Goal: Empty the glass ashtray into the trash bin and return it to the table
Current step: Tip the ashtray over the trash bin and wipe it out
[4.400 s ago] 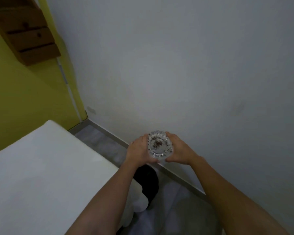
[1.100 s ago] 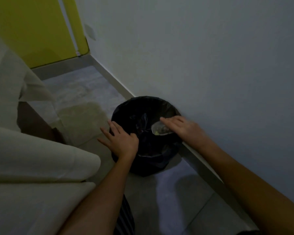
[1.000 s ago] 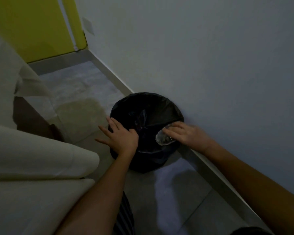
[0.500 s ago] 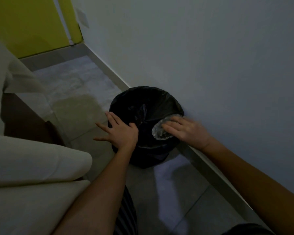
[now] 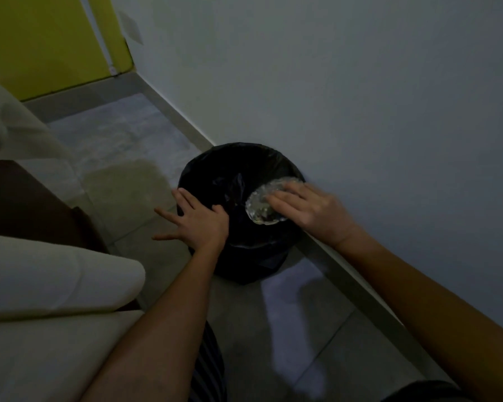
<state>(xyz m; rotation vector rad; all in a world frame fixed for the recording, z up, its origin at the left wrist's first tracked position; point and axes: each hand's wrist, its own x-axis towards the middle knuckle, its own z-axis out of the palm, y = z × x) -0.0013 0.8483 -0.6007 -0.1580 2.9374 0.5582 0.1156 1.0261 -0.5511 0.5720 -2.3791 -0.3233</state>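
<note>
The glass ashtray (image 5: 259,206) is tipped on its side over the mouth of the black-lined trash bin (image 5: 215,166), its hollow facing left into the bin. My right hand (image 5: 308,211) grips it from the right, fingers across its back. My left hand (image 5: 196,224) rests on the bin's left rim with the fingers spread and holds nothing. The bin stands on the floor against the white wall. What lies inside the bin is too dark to make out.
A table under a white cloth (image 5: 50,274) fills the left, its dark wooden leg (image 5: 26,204) showing below. The white wall (image 5: 360,97) and its skirting run along the right. A yellow wall (image 5: 41,39) closes the far end. Grey floor tiles (image 5: 122,146) lie between.
Over the last second my right hand has turned the ashtray from nearly flat to tipped on its side over the bin. My left hand has stayed on the rim.
</note>
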